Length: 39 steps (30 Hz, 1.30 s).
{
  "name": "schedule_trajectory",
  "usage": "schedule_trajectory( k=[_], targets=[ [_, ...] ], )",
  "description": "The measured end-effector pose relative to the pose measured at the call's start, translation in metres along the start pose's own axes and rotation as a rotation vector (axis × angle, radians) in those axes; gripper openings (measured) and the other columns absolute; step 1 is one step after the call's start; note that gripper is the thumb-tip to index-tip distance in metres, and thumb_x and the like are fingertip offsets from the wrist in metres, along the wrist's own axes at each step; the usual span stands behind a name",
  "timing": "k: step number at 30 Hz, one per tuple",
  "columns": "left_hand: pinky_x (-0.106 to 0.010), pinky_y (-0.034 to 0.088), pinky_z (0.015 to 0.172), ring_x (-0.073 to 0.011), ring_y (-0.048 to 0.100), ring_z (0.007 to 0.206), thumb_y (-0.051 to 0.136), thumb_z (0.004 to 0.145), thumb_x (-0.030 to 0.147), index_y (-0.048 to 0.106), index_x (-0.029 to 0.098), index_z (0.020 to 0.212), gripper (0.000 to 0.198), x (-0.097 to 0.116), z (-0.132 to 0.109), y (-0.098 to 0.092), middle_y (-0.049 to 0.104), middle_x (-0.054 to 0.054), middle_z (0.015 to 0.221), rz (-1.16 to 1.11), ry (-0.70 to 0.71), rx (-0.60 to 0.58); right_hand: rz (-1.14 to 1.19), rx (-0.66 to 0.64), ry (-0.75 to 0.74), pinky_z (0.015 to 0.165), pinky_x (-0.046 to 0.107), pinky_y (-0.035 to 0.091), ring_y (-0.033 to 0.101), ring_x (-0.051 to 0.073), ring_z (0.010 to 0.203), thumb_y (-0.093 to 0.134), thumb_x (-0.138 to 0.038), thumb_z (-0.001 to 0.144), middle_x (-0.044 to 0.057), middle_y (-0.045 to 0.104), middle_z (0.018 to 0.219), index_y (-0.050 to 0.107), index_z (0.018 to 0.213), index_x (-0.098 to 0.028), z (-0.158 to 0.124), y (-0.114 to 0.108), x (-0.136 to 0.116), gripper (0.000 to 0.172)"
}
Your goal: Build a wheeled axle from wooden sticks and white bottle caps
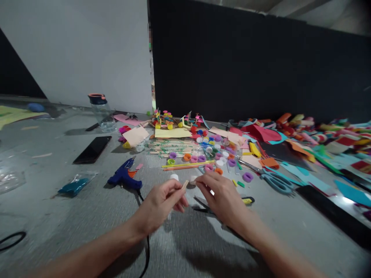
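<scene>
My left hand (162,202) pinches a short wooden stick (184,184) between thumb and fingers, its tip pointing up and to the right. My right hand (222,195) hovers just to the right, fingertips closed on a small pale piece at the stick's end; what the piece is I cannot tell. A white bottle cap (174,177) stands on the grey table (87,216) just beyond my left hand. Black-handled scissors (203,204) lie under my right hand.
A blue glue gun (124,177) with a black cord lies to the left. Beyond it are a black phone (92,149), a clear jar (101,110), coloured caps (203,156), sticks and teal scissors (275,180). Coloured paper scraps (313,146) cover the right side.
</scene>
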<state>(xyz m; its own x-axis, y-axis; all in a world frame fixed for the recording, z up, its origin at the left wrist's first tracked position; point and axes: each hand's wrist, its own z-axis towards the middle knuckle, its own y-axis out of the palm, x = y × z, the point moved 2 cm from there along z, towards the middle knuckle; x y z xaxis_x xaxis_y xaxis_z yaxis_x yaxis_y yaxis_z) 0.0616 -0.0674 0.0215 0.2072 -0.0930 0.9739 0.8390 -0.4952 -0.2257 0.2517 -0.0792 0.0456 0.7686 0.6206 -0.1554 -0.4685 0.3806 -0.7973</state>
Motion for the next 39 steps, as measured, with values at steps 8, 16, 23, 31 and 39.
schedule_trajectory(
  k=[8, 16, 23, 31, 39],
  targets=[
    [-0.029, 0.058, 0.074, -0.0173, 0.072, 0.077, 0.067, 0.086, 0.055, 0.062, 0.016, 0.090, 0.040, -0.003, -0.001, 0.004, 0.073, -0.006, 0.084, -0.407, -0.199, -0.130, 0.138, 0.113, -0.371, 0.094, 0.044, 0.044, 0.057, 0.022, 0.098, 0.049, -0.012, 0.106, 0.008, 0.066, 0.100, 0.071, 0.100, -0.017, -0.010, -0.009, -0.017, 0.023],
    [-0.028, 0.057, 0.065, -0.0183, 0.074, 0.071, 0.080, 0.077, 0.052, 0.069, 0.016, 0.095, 0.042, -0.013, -0.003, 0.005, 0.074, -0.005, 0.079, -0.590, -0.334, -0.211, 0.069, -0.015, -0.539, 0.088, 0.041, 0.047, 0.059, 0.022, 0.087, 0.044, -0.013, 0.108, 0.009, 0.072, 0.097, 0.068, 0.112, -0.008, -0.011, -0.001, -0.022, 0.025],
    [-0.024, 0.054, 0.062, -0.0137, 0.069, 0.066, 0.086, 0.070, 0.051, 0.071, 0.014, 0.092, 0.045, -0.012, -0.002, 0.005, 0.071, -0.004, 0.074, -0.655, -0.373, -0.178, 0.199, -0.121, -0.499, 0.099, 0.045, 0.050, 0.060, 0.027, 0.104, 0.042, -0.011, 0.107, 0.018, 0.068, 0.116, 0.068, 0.117, -0.004, -0.016, 0.000, -0.016, 0.029],
    [-0.028, 0.055, 0.070, -0.0162, 0.072, 0.073, 0.082, 0.076, 0.050, 0.074, 0.015, 0.091, 0.039, -0.011, -0.002, 0.003, 0.076, -0.008, 0.085, -0.545, -0.320, -0.156, 0.722, -0.058, 0.298, 0.069, 0.030, 0.052, 0.062, 0.018, 0.078, 0.059, -0.025, 0.100, 0.006, 0.068, 0.086, 0.071, 0.093, -0.017, -0.011, 0.004, -0.005, 0.016],
    [-0.033, 0.053, 0.081, -0.0224, 0.072, 0.085, 0.071, 0.081, 0.051, 0.077, 0.013, 0.088, 0.039, -0.013, -0.003, 0.011, 0.077, -0.009, 0.087, -0.299, -0.183, -0.162, 1.053, -0.219, 0.518, 0.045, 0.021, 0.036, 0.050, 0.010, 0.051, 0.067, -0.037, 0.092, -0.001, 0.060, 0.064, 0.065, 0.075, -0.017, -0.011, 0.024, -0.010, 0.026]
  ],
)
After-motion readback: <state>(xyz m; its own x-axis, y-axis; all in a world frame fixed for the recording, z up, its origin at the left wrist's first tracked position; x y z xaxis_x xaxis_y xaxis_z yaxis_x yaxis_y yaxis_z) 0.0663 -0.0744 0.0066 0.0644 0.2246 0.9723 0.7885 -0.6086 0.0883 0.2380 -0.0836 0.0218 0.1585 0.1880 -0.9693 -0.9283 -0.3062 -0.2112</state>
